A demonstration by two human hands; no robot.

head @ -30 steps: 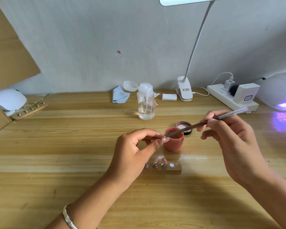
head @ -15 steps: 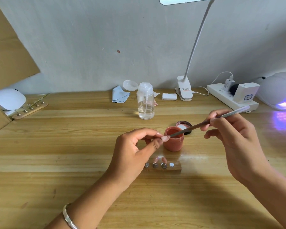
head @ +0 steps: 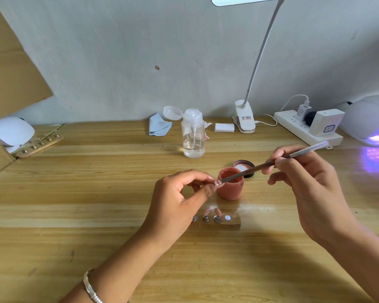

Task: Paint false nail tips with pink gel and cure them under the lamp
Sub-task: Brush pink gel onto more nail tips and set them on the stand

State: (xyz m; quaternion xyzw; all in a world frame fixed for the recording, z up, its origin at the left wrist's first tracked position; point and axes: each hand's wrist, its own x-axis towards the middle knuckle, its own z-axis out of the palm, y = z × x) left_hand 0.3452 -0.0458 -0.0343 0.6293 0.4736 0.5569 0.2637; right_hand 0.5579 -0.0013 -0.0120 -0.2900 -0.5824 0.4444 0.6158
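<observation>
Nudged slightly left, the slim grey brush pinched in the right hand touches the pale false nail tip gripped by the left hand beside the open pink gel jar, handle slanting up-right over the wooden desk.

One brush, one pink gel jar, one jar lid, one pump bottle, two wooden holders, one power strip
</observation>
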